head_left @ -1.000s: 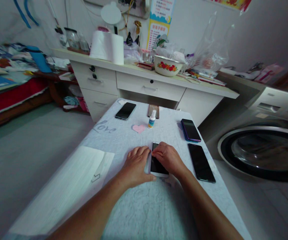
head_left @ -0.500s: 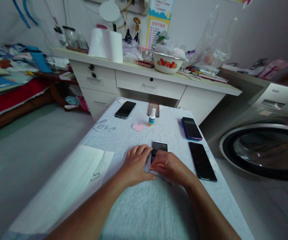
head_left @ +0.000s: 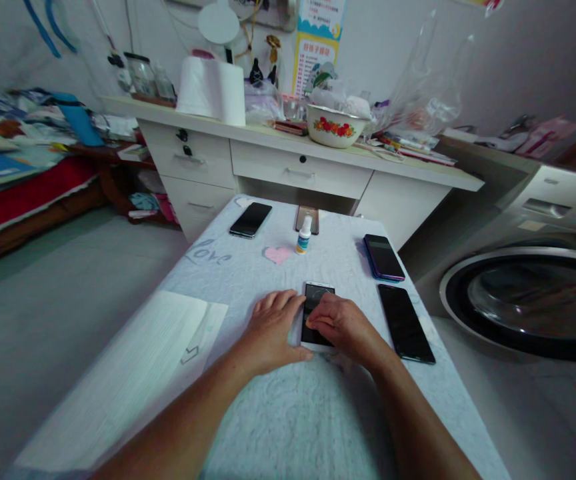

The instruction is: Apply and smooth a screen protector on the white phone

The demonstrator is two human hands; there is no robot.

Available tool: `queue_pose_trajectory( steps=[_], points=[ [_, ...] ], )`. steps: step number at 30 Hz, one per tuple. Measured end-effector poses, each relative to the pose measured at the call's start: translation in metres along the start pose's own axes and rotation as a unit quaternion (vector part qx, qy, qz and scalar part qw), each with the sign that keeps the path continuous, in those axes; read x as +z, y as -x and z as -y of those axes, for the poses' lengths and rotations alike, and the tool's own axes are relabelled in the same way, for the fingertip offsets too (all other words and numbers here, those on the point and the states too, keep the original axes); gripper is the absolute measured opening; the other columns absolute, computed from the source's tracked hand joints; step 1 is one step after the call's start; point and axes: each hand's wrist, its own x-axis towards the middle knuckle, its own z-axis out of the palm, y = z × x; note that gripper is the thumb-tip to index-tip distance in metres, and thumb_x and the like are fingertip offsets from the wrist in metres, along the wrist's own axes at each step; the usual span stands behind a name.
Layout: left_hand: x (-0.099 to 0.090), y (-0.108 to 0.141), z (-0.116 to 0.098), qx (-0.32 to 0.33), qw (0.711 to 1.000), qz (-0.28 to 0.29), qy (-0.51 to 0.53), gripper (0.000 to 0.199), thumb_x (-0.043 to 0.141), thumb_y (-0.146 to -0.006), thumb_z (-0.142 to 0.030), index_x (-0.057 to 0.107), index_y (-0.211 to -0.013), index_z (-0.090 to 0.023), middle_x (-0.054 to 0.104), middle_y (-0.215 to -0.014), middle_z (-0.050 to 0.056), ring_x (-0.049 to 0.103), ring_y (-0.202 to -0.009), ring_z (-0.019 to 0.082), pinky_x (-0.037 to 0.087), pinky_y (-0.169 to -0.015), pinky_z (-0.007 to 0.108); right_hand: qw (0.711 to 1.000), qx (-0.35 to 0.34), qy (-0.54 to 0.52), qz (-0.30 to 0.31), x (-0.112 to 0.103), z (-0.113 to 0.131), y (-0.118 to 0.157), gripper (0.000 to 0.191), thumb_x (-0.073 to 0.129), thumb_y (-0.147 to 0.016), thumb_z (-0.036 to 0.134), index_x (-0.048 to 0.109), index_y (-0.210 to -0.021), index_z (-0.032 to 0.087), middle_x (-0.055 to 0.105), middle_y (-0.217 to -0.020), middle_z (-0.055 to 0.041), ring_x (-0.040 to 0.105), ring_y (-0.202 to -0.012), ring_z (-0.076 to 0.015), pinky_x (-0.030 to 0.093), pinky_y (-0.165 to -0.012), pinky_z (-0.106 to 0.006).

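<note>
A white-framed smartphone with a dark screen lies flat on the cloth-covered table. Along its left edge rests my left hand, fingers stretched out and thumb apart near the lower corner, seemingly bracing it. My right hand is over the screen with its fingertips pinched together against the glass. Whatever those fingertips may hold is too small or hidden to make out. Beyond the phone stands a small white spray bottle with a blue and yellow label.
Other phones lie around: a black phone far left, a stacked-looking phone and a large black phone at right. A brown phone-like item sits behind the bottle. White drawers border the far side; a washing machine stands right.
My right hand has slid a little up and to the right over the screen, uncovering the phone's lower part. My left hand stays at the phone's left edge.
</note>
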Motion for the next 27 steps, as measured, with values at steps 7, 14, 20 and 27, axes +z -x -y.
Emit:
queue_pose_trajectory(
  steps=[7, 14, 20, 27],
  points=[
    [0.0, 0.0, 0.0, 0.006, 1.0, -0.001, 0.004, 0.089, 0.075, -0.058, -0.053, 0.038, -0.135, -0.029, 0.039, -0.144, 0.006, 0.034, -0.131, 0.029, 0.028, -0.109, 0.045, 0.995, 0.056, 0.042, -0.074, 0.005, -0.012, -0.008, 0.015, 0.058, -0.087, 0.02, 0.073, -0.087, 0.021, 0.062, -0.083, -0.0025, 0.059, -0.079, -0.0136, 0.043, -0.073, -0.023],
    [-0.001, 0.0, 0.0, 0.001, 1.0, 0.0, 0.0, 0.088, 0.074, -0.059, -0.053, 0.039, -0.135, -0.029, 0.039, -0.144, 0.006, 0.034, -0.131, 0.029, 0.029, -0.108, 0.045, 0.981, 0.123, 0.072, -0.131, 0.008, -0.018, -0.018, 0.016, 0.057, -0.089, 0.025, 0.073, -0.088, 0.021, 0.061, -0.084, -0.0029, 0.059, -0.08, -0.0145, 0.042, -0.073, -0.024],
    [0.001, 0.0, 0.002, 0.01, 1.0, -0.003, -0.001, 0.09, 0.075, -0.058, -0.053, 0.038, -0.136, -0.027, 0.039, -0.144, 0.006, 0.034, -0.13, 0.029, 0.029, -0.108, 0.045, 0.966, 0.168, 0.094, -0.172, 0.007, -0.024, -0.019, 0.018, 0.055, -0.09, 0.025, 0.073, -0.087, 0.021, 0.062, -0.086, -0.0043, 0.059, -0.081, -0.0156, 0.04, -0.074, -0.025],
    [0.0, 0.001, 0.001, 0.007, 1.0, -0.006, 0.005, 0.089, 0.076, -0.058, -0.051, 0.04, -0.135, -0.026, 0.04, -0.144, 0.007, 0.035, -0.129, 0.03, 0.03, -0.107, 0.047, 0.952, 0.214, 0.126, -0.176, 0.001, -0.03, -0.015, 0.02, 0.055, -0.089, 0.027, 0.073, -0.085, 0.021, 0.063, -0.085, -0.0039, 0.059, -0.079, -0.0152, 0.038, -0.071, -0.025]
  ],
)
